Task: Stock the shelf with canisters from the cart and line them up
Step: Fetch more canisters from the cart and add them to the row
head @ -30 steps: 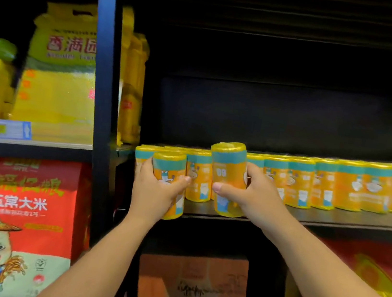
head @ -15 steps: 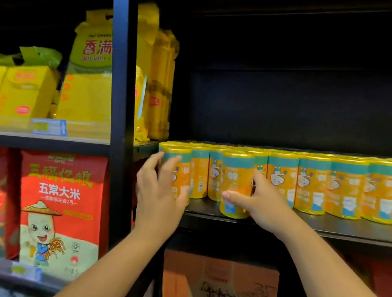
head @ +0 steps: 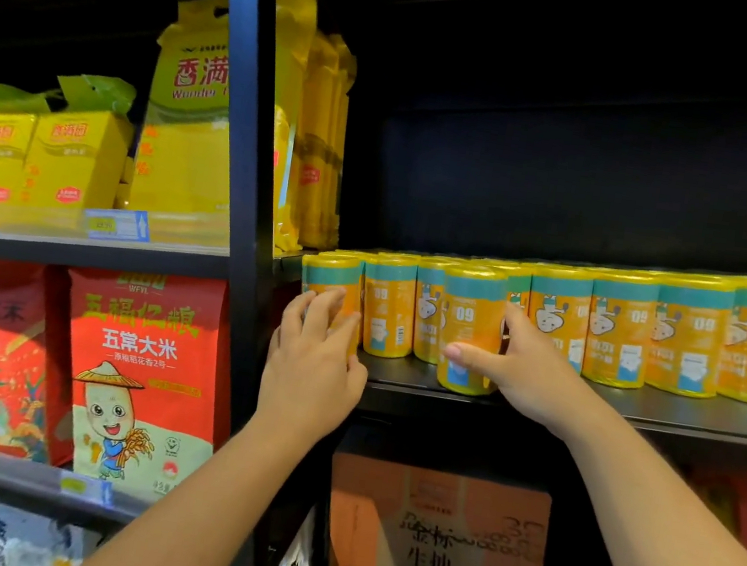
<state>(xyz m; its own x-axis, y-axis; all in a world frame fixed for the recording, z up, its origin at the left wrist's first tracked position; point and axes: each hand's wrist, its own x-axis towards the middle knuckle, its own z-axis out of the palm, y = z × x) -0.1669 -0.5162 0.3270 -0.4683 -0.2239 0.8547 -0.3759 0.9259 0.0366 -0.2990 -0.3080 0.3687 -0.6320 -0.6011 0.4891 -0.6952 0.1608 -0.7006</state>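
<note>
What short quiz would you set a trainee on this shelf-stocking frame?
1. True or false: the right hand grips the front canister, which stands ahead of the row on the shelf.
2. The left hand touches: A) the leftmost canister; B) a yellow bag; C) a price tag.
3. Fill in: the bag with the cartoon figure in a straw hat is mainly ___.
Key: 1 true; 2 A; 3 red.
</note>
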